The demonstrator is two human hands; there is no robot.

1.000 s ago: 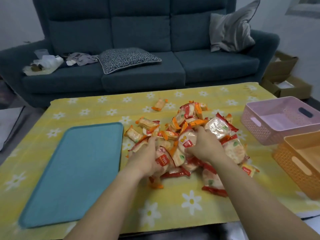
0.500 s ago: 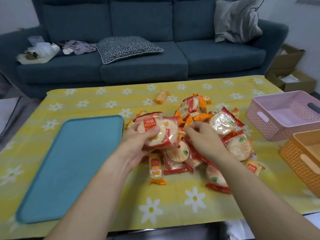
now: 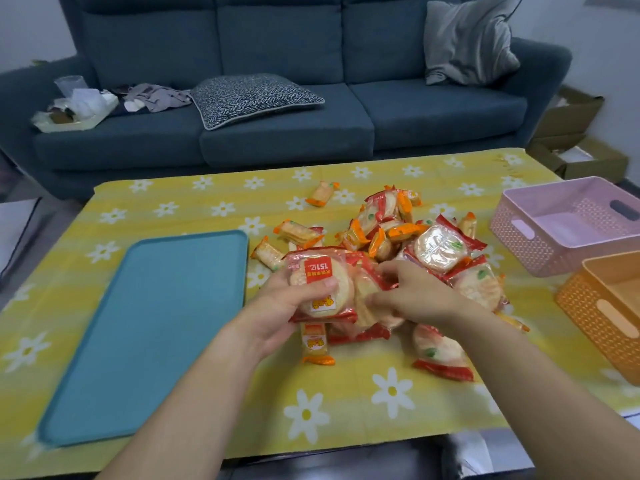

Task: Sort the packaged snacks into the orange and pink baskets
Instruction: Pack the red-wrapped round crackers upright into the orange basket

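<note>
Stack of red cracker pkts [image 3: 320, 271], now raised off pile [image 3: 398, 237] in L hand [image 3: 284, 306] grip, R hand [image 3: 412, 296] pinching alongside; sorting barely begun.

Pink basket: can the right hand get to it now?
Probably yes: the pink basket sits right of the right hand, top open, only low snack packets between, though that hand holds a red packet.
</note>
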